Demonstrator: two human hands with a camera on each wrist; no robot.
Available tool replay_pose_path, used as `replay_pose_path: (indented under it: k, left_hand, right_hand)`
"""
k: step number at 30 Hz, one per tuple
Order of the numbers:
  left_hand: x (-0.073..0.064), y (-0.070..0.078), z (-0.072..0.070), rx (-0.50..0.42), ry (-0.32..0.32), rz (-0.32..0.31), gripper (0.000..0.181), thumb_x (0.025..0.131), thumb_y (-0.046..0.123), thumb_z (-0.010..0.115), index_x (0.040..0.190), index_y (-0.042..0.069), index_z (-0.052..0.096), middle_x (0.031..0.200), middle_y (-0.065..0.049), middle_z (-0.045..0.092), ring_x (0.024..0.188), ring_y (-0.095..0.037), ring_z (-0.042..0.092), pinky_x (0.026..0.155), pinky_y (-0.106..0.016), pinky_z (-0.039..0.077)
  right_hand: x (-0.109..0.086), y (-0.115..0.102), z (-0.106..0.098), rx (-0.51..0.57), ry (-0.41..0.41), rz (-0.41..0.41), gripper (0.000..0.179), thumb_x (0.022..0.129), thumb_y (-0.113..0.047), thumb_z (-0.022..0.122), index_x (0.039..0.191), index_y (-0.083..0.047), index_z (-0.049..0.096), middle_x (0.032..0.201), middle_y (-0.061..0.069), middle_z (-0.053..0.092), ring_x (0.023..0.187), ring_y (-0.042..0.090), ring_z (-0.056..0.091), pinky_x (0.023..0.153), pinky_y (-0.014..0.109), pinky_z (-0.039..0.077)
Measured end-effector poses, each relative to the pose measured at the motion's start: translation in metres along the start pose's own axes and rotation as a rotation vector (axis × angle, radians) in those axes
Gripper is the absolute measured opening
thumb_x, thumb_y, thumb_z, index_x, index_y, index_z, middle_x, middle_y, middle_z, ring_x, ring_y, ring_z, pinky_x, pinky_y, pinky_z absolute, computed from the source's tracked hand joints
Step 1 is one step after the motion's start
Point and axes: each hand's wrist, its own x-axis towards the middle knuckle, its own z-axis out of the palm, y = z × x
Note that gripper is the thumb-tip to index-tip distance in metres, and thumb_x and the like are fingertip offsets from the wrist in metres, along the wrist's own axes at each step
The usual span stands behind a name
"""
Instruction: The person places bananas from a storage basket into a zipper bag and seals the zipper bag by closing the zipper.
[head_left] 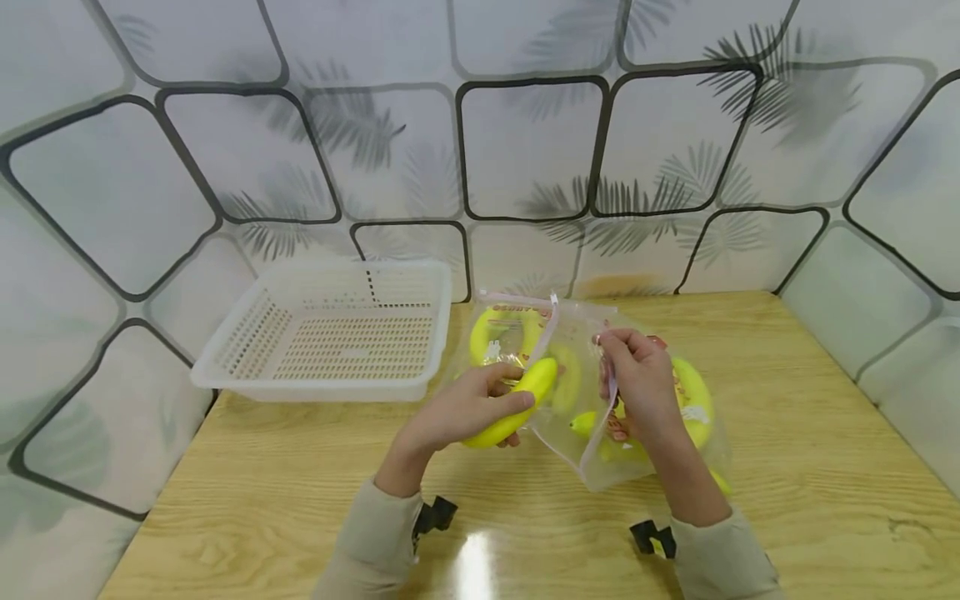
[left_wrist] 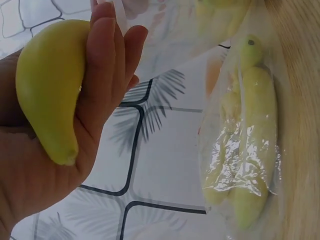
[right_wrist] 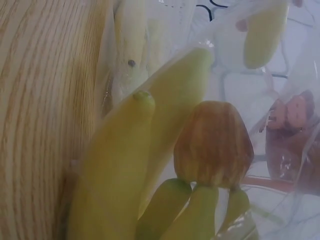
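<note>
My left hand (head_left: pixel 459 408) grips a single yellow banana (head_left: pixel 538 379), its thumb across the front and its fingers behind. In the left wrist view the banana (left_wrist: pixel 50 85) lies along the palm, stem end down. With fingertips, my right hand (head_left: pixel 647 387) pinches the pink zip edge of a clear zip bag (head_left: pixel 558 440), whose mouth gapes toward the left hand. Yellow bananas (head_left: pixel 693 396) fill that bag; the right wrist view shows a bunch with a brown stem end (right_wrist: pixel 214 145) through the plastic. Behind the left hand stands another clear bag (head_left: pixel 513 298) containing bananas.
A white perforated plastic basket (head_left: pixel 322 390) stands at the back left of the wooden table (head_left: pixel 285 517). The patterned wall (head_left: pixel 532 150) rises directly behind the table and closes in on both sides.
</note>
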Motion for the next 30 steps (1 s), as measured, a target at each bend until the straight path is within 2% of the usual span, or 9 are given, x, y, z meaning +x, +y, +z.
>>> replay_pose_path:
  k: [2,5,12,15,19,21,25,27,30]
  left_hand:
    - [0.002,-0.002,0.001,-0.104,-0.001,-0.056,0.051,0.101,0.026,0.059,0.143,0.003,0.041,0.109,-0.022,0.067,0.067,-0.028,0.071,0.063,-0.036,0.06]
    - [0.006,-0.005,0.004,-0.185,-0.006,-0.098,0.048,0.102,0.027,0.057,0.142,0.006,0.04,0.108,-0.024,0.064,0.062,-0.024,0.069,0.059,-0.036,0.06]
    - [0.008,-0.005,0.011,-0.198,-0.01,-0.093,0.047,0.104,0.034,0.051,0.141,0.007,0.039,0.094,-0.013,0.058,0.06,-0.015,0.057,0.048,-0.024,0.05]
    - [0.006,-0.005,0.01,-0.217,-0.027,-0.087,0.062,0.1,0.027,0.059,0.15,0.01,0.028,0.103,-0.015,0.056,0.068,-0.016,0.055,0.052,-0.023,0.048]
    - [0.004,-0.003,0.01,-0.16,-0.029,-0.076,0.085,0.088,0.013,0.069,0.156,0.015,0.018,0.125,-0.018,0.05,0.078,-0.022,0.057,0.058,-0.028,0.051]
    - [0.003,-0.001,0.011,-0.124,-0.008,-0.071,0.085,0.085,0.01,0.069,0.155,0.014,0.02,0.13,-0.018,0.048,0.082,-0.025,0.06,0.061,-0.032,0.054]
    - [0.001,0.004,0.018,-0.08,0.096,-0.072,0.066,0.092,0.014,0.061,0.151,0.007,0.03,0.122,-0.022,0.056,0.083,-0.036,0.068,0.065,-0.04,0.06]
    - [0.001,0.006,0.022,-0.062,0.156,-0.07,0.057,0.097,0.018,0.057,0.147,0.003,0.035,0.114,-0.024,0.06,0.082,-0.039,0.071,0.064,-0.045,0.06]
    - [0.001,0.007,0.027,-0.05,0.222,-0.069,0.053,0.099,0.023,0.057,0.145,0.003,0.039,0.118,-0.025,0.06,0.074,-0.038,0.072,0.062,-0.049,0.059]
  right_hand:
    - [-0.001,0.001,0.0,-0.006,-0.005,-0.005,0.031,0.104,-0.021,0.052,0.106,0.009,0.056,0.059,-0.002,0.051,0.041,0.008,0.046,0.035,0.021,0.04]
    - [-0.001,0.001,0.0,-0.015,-0.011,-0.01,0.033,0.104,-0.023,0.052,0.107,0.01,0.055,0.059,-0.002,0.05,0.041,0.009,0.045,0.035,0.021,0.039]
    - [-0.002,0.0,-0.001,-0.031,-0.007,-0.005,0.032,0.104,-0.025,0.053,0.106,0.006,0.057,0.06,-0.002,0.051,0.042,0.009,0.046,0.036,0.021,0.04]
    - [-0.002,-0.001,-0.002,-0.034,-0.003,-0.003,0.028,0.104,-0.026,0.054,0.103,0.002,0.059,0.061,-0.001,0.051,0.043,0.009,0.046,0.037,0.022,0.041]
    - [-0.001,-0.002,-0.002,-0.036,-0.007,-0.009,0.027,0.104,-0.026,0.054,0.102,0.0,0.06,0.061,-0.001,0.051,0.042,0.01,0.046,0.036,0.023,0.04]
    - [-0.001,-0.002,-0.002,-0.036,-0.011,-0.014,0.03,0.104,-0.026,0.054,0.104,0.003,0.059,0.06,-0.001,0.051,0.042,0.01,0.047,0.035,0.023,0.04]
    - [-0.002,-0.001,-0.002,-0.028,-0.023,-0.025,0.034,0.104,-0.025,0.054,0.107,0.009,0.056,0.06,-0.001,0.051,0.041,0.01,0.048,0.035,0.023,0.04]
    - [-0.002,-0.001,-0.002,-0.031,-0.027,-0.028,0.033,0.104,-0.026,0.054,0.106,0.007,0.057,0.06,-0.001,0.051,0.041,0.011,0.048,0.035,0.023,0.04]
    - [-0.003,-0.001,-0.002,-0.045,-0.029,-0.03,0.03,0.104,-0.027,0.054,0.104,0.003,0.059,0.06,-0.001,0.051,0.041,0.011,0.048,0.035,0.024,0.041]
